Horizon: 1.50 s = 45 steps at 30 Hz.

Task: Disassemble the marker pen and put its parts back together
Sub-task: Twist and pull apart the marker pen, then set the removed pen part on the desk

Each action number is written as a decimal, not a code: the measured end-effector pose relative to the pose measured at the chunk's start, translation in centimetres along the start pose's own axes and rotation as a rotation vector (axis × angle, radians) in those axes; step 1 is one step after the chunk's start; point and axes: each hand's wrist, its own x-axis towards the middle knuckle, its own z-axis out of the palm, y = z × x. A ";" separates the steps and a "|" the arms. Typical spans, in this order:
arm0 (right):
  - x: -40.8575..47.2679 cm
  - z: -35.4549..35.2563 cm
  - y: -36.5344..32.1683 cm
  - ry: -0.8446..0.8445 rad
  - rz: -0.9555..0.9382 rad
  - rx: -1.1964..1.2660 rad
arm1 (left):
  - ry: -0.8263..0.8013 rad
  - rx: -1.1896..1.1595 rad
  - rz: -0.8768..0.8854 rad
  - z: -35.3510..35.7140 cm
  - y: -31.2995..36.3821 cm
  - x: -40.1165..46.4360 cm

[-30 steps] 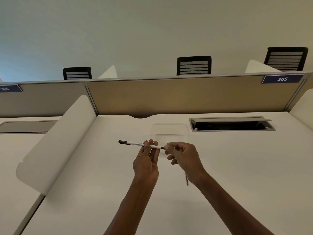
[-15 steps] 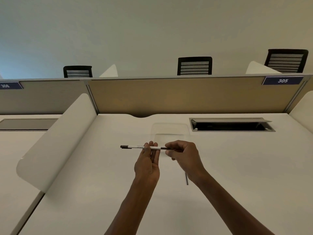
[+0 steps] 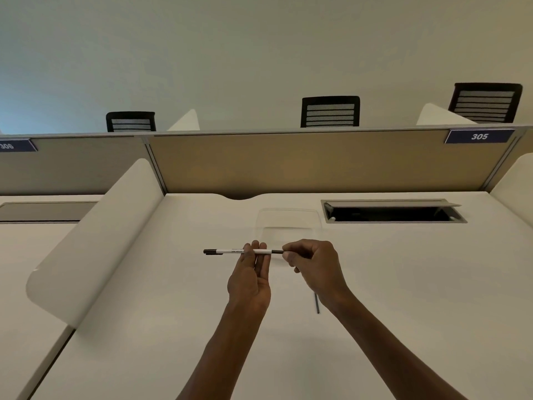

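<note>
Marker pen point(image 3: 236, 251): white barrel, black cap at its left end, dark section at its right end; held level above the desk point(image 3: 403, 298), crosswise to the viewer.

Left hand point(image 3: 250, 280): palm turned away from the camera, fingers extended upward behind the barrel, gripping the pen near its middle; the thumb's position cannot be seen.

Right hand point(image 3: 314, 265): fingers curled, pinching the dark right end of the pen, just to the right of the left hand's grip.

Thin grey rod point(image 3: 317, 304): lying on the desk below the right wrist, partly hidden by it; well apart from the pen.

Clear plastic piece point(image 3: 288, 223): resting on the desk just beyond the two grips, transparent, edges faint.

Cable hatch point(image 3: 392, 213): recess with raised lid, set into the desk beyond and to the right of the right hand.

Side divider point(image 3: 95, 238): white curved panel, left of the left hand.

Back partition point(image 3: 317, 166): tan panel beyond the hands, carrying a blue label point(image 3: 479, 136) reading 305 at its right end.

Chairs point(image 3: 330, 111): three black mesh backs showing above the partition.
</note>
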 end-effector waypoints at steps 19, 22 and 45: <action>-0.2 -0.5 1.9 0.052 0.045 0.082 | 0.007 -0.014 -0.005 -0.6 0.4 0.2; 0.0 -0.6 2.9 0.033 0.100 0.072 | 0.013 -0.021 -0.010 -1.0 0.5 0.3; 0.6 1.7 14.5 0.073 0.213 -0.587 | 0.078 0.040 -0.092 -3.7 -0.6 1.3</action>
